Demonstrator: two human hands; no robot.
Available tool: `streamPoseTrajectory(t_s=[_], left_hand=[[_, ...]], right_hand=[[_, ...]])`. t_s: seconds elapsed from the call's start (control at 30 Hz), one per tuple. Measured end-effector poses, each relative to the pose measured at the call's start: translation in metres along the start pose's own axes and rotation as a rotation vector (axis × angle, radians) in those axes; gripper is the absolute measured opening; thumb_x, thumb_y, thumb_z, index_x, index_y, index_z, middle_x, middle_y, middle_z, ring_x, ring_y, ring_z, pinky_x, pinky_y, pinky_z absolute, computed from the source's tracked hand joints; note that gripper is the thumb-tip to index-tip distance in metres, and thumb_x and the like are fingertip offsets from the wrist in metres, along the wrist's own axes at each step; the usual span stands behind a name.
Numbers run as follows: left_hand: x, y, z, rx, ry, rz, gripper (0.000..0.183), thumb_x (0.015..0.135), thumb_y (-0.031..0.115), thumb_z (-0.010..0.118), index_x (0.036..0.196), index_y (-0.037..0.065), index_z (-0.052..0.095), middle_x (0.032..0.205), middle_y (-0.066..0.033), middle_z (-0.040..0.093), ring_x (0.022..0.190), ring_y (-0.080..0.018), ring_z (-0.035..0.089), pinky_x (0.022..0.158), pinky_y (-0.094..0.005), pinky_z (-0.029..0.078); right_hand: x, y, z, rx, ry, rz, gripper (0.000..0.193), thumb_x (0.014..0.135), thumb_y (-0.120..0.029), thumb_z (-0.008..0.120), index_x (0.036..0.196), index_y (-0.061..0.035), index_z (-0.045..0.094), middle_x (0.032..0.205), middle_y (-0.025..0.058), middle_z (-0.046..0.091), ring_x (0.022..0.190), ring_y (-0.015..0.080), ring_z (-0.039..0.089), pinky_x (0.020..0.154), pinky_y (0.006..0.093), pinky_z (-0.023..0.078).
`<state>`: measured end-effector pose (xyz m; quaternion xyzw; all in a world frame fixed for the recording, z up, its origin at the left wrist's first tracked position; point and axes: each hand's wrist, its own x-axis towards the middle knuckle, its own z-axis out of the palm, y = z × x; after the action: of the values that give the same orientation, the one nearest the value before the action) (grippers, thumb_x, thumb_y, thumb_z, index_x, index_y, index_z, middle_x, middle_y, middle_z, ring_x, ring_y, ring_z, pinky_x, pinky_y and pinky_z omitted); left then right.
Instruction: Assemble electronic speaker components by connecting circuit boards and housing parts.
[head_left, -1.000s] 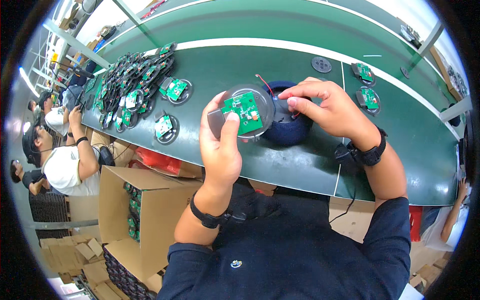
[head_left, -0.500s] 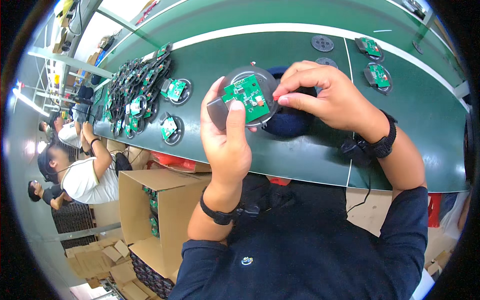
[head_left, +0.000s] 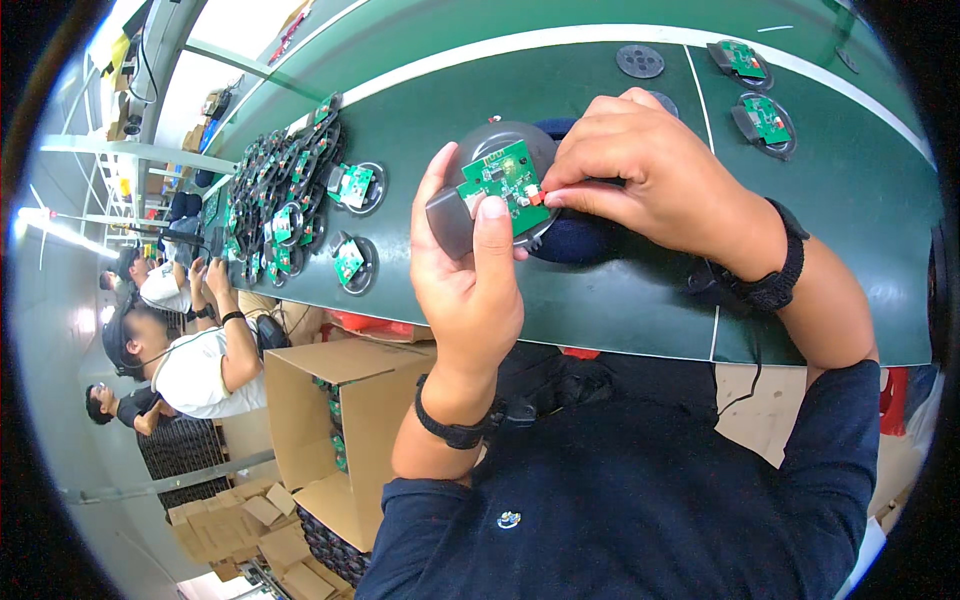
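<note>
My left hand holds a round grey housing up over the green bench, thumb pressed on the small green circuit board that lies in it. My right hand reaches in from the right, and its fingertips pinch the board's right edge by a small red part. A dark blue round object sits on the bench right behind the housing, mostly hidden by both hands.
A pile of grey housings with green boards lies at the left of the green bench; two more and a dark disc sit far right. An open cardboard box stands below the bench. Other people work at left.
The housing with its board has come closer to the camera and tilted. My right fingers have shifted from the housing's rim onto the board's right edge.
</note>
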<state>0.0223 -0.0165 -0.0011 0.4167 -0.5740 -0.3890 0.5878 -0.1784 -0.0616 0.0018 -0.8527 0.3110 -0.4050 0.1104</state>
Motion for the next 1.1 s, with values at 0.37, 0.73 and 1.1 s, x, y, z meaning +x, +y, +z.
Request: streamPoseTrajectory(t_s=[0.37,0.73,1.1], left_hand=[[0.008,0.001,-0.010,-0.022,-0.133,-0.027,0.052,0.102,0.014,0.060,0.147,-0.002,0.039,0.112,-0.0067,0.064,0.087,-0.0066,0.061,0.064,-0.0184,0.049],[0.003,-0.001,-0.003,-0.097,-0.116,-0.051,0.053,0.102,0.015,0.060,0.147,-0.002,0.038,0.112,-0.0081,0.064,0.090,-0.0094,0.063,0.064,-0.0215,0.052],[-0.042,-0.011,-0.003,0.111,-0.008,0.150,0.055,0.097,0.006,0.062,0.146,-0.006,0.040,0.130,-0.0167,0.059,0.106,-0.0223,0.064,0.088,-0.0328,0.055]], right_hand=[[0.003,0.003,-0.001,0.246,-0.027,0.047,0.014,0.085,-0.017,0.073,0.087,-0.0034,0.074,0.084,0.0126,0.070,0.085,0.0315,0.066,0.075,0.0387,0.052],[0.004,-0.011,-0.010,0.328,-0.022,0.369,0.018,0.081,-0.016,0.082,0.083,-0.0017,0.071,0.076,0.0065,0.062,0.071,0.0166,0.058,0.067,0.0289,0.044],[0.017,0.025,-0.016,0.605,-0.093,0.374,0.019,0.094,-0.020,0.070,0.092,-0.0016,0.071,0.081,0.0006,0.067,0.078,0.0066,0.057,0.073,0.0243,0.046]])
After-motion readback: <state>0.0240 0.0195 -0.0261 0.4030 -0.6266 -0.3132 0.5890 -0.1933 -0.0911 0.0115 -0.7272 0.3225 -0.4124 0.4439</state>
